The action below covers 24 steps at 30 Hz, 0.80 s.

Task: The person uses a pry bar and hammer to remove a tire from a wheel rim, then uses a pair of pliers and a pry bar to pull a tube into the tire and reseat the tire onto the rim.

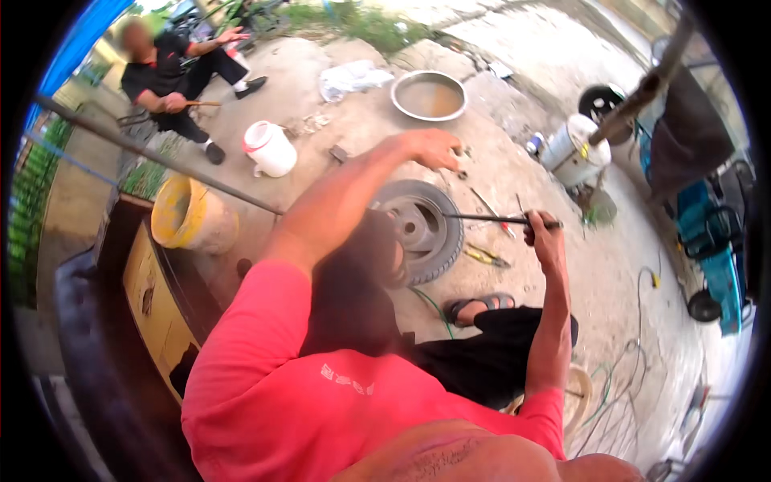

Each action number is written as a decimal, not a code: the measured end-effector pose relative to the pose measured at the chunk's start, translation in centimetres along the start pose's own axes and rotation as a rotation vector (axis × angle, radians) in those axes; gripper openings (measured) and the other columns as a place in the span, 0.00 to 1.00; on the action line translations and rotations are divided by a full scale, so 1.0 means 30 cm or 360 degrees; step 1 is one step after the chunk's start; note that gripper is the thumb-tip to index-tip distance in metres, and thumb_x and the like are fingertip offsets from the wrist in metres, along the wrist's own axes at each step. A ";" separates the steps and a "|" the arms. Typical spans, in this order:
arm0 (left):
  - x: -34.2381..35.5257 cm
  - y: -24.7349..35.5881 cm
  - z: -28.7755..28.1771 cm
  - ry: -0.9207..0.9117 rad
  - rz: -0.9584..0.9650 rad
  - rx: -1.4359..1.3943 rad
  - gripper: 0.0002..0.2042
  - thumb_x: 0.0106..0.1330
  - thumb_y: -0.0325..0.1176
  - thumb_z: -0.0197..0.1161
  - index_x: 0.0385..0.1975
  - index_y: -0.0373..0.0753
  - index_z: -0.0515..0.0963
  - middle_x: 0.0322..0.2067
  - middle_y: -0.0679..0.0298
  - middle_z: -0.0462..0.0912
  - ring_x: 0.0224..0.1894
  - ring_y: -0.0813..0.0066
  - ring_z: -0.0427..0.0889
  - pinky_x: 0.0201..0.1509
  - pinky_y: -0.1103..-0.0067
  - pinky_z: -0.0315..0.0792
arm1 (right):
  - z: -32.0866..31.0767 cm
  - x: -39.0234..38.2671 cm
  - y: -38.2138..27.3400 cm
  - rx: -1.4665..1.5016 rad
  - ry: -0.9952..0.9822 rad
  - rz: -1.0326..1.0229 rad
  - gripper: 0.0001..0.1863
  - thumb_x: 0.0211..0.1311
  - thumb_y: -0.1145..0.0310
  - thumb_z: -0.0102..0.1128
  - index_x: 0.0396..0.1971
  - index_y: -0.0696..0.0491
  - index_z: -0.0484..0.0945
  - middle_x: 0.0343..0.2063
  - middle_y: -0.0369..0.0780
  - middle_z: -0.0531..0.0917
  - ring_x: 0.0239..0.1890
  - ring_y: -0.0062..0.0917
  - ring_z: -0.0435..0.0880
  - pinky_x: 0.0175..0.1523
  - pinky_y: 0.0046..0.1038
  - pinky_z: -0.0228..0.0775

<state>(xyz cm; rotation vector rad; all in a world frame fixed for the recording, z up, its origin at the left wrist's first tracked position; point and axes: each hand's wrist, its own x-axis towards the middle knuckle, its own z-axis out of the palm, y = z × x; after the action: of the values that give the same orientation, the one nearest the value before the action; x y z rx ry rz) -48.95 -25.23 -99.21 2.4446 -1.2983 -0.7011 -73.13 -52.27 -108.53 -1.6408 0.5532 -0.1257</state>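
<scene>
A wheel with a black tyre [452, 255] and grey metal rim [427, 233] lies on the ground in front of me, beside my knee. My right hand [546, 238] is closed round one end of a long dark tyre lever [490, 218]. The lever's far end reaches the wheel where rim and tyre meet. Beyond the wheel, my left hand [434, 150] is stretched out low over the ground, its fingers curled together. Small dark bits show at its fingertips, too small to name. Yellow-handled pliers [487, 255] lie to the right of the tyre.
A metal basin [430, 95] of murky water stands ahead, near a white pail [271, 149] and a yellow-stained bucket [191, 215]. A seated person [173, 76] is at far left. A wooden box [157, 301] stands at my left; a white cylinder [578, 151] at right.
</scene>
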 end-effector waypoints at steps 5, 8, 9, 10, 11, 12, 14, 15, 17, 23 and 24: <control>-0.074 0.054 -0.020 -0.0003 -0.0129 0.0064 0.36 0.65 0.55 0.61 0.68 0.37 0.70 0.66 0.47 0.73 0.68 0.51 0.71 0.71 0.65 0.66 | 0.019 -0.093 -0.066 0.0188 -0.0284 0.0037 0.21 0.68 0.71 0.61 0.58 0.63 0.76 0.36 0.38 0.83 0.34 0.20 0.82 0.39 0.22 0.77; -0.075 0.051 -0.037 -0.0003 -0.0180 0.0029 0.36 0.65 0.54 0.61 0.69 0.38 0.70 0.66 0.48 0.73 0.68 0.51 0.72 0.71 0.64 0.66 | 0.017 -0.077 -0.067 0.0325 -0.0358 0.0058 0.24 0.68 0.71 0.59 0.62 0.63 0.74 0.40 0.41 0.83 0.38 0.23 0.84 0.42 0.25 0.79; -0.071 0.053 -0.038 -0.0041 -0.0208 0.0013 0.35 0.65 0.53 0.62 0.68 0.38 0.71 0.66 0.48 0.74 0.67 0.51 0.73 0.70 0.64 0.67 | 0.013 -0.073 -0.054 0.0408 -0.0398 0.0063 0.26 0.69 0.69 0.58 0.64 0.63 0.72 0.41 0.42 0.83 0.40 0.26 0.85 0.44 0.27 0.80; -0.065 0.052 -0.041 -0.0020 -0.0208 0.0021 0.35 0.65 0.53 0.62 0.68 0.38 0.71 0.66 0.48 0.74 0.67 0.51 0.73 0.70 0.64 0.67 | 0.011 -0.068 -0.053 0.0404 -0.0403 0.0042 0.26 0.69 0.69 0.58 0.64 0.63 0.72 0.41 0.42 0.83 0.40 0.26 0.85 0.44 0.27 0.80; -0.065 0.053 -0.036 -0.0052 -0.0224 0.0010 0.34 0.65 0.52 0.62 0.67 0.38 0.72 0.65 0.48 0.75 0.66 0.51 0.74 0.69 0.64 0.68 | 0.012 -0.072 -0.049 0.0599 -0.0466 0.0164 0.26 0.71 0.66 0.56 0.64 0.62 0.71 0.42 0.43 0.83 0.41 0.28 0.85 0.46 0.29 0.79; -0.066 0.052 -0.028 -0.0085 -0.0240 0.0000 0.33 0.65 0.51 0.62 0.66 0.38 0.73 0.63 0.48 0.76 0.64 0.51 0.76 0.67 0.64 0.69 | 0.014 -0.075 -0.038 0.0795 -0.0530 0.0287 0.26 0.72 0.64 0.53 0.65 0.60 0.71 0.43 0.43 0.83 0.42 0.30 0.85 0.47 0.31 0.78; -0.064 0.047 -0.017 -0.0048 -0.0264 -0.0040 0.31 0.64 0.51 0.63 0.64 0.39 0.75 0.60 0.48 0.79 0.61 0.52 0.78 0.65 0.64 0.71 | 0.030 -0.084 -0.004 0.0913 -0.0541 0.0586 0.28 0.74 0.49 0.51 0.63 0.53 0.74 0.44 0.42 0.84 0.42 0.30 0.83 0.45 0.29 0.73; -0.073 0.060 -0.013 -0.0077 -0.0283 -0.0080 0.31 0.64 0.50 0.63 0.64 0.39 0.75 0.60 0.48 0.79 0.61 0.52 0.79 0.65 0.64 0.71 | 0.050 -0.103 0.007 0.0872 -0.0572 0.0675 0.29 0.73 0.46 0.51 0.61 0.52 0.75 0.42 0.42 0.84 0.40 0.30 0.82 0.43 0.29 0.73; -0.088 0.094 0.013 -0.0075 -0.0295 -0.0111 0.31 0.63 0.50 0.64 0.63 0.38 0.75 0.59 0.48 0.80 0.60 0.52 0.79 0.64 0.64 0.72 | 0.078 -0.149 0.053 0.0917 -0.0824 0.0805 0.28 0.70 0.41 0.56 0.51 0.51 0.77 0.39 0.41 0.84 0.36 0.29 0.81 0.37 0.27 0.71; -0.022 0.215 0.046 0.0008 0.0033 0.0139 0.32 0.63 0.51 0.65 0.63 0.38 0.75 0.58 0.46 0.81 0.61 0.49 0.79 0.65 0.64 0.71 | 0.104 -0.209 0.293 0.0521 -0.0863 0.1398 0.24 0.73 0.48 0.57 0.40 0.59 0.78 0.27 0.42 0.82 0.22 0.27 0.79 0.25 0.28 0.73; -0.037 0.233 0.056 0.0032 0.0037 0.0098 0.32 0.63 0.51 0.65 0.63 0.38 0.75 0.57 0.46 0.81 0.60 0.49 0.80 0.64 0.63 0.72 | 0.137 -0.246 0.304 0.0405 -0.0847 0.1411 0.22 0.71 0.47 0.58 0.34 0.53 0.78 0.23 0.38 0.80 0.20 0.25 0.77 0.24 0.28 0.70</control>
<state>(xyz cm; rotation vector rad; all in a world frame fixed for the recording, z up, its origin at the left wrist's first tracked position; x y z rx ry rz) -55.24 -28.23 -97.11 2.4738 -1.3578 -0.6383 -80.51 -45.87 -116.19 -1.0003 0.7568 0.8347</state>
